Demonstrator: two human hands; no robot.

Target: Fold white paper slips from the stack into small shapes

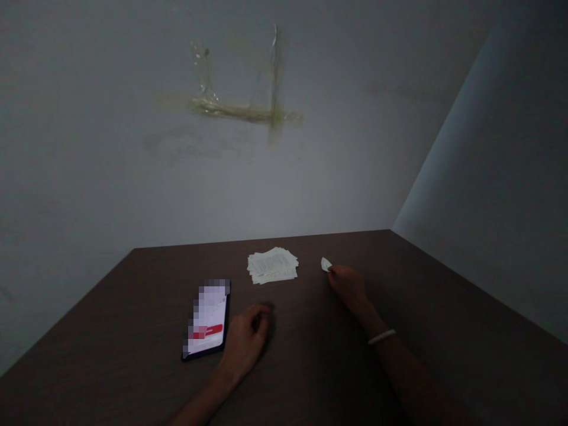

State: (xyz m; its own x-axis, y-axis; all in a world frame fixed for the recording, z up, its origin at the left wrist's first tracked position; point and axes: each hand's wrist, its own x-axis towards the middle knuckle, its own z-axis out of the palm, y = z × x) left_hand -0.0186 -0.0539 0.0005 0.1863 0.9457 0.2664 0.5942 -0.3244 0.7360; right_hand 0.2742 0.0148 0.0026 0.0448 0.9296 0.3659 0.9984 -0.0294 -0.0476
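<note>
Paper (326, 264), one small piece, is pinched between thumb and fingers of our right hand (349, 287), its free end pointing ahead and leftward of the grip; we cannot tell whether its edge touches the table (128, 331). Left of that grip, well apart from it, lies a loose pile (273, 265) of pale sheets with uneven edges. Nearer to us, our left hand (245, 335) rests with fingers loosely curled and thumb close to them; whether it holds anything we cannot tell. Just left of it lies our phone (212, 319), screen lit, partly pixelated. Behind the right grip, on our wrist, sits a pale bracelet (381, 336).
</note>
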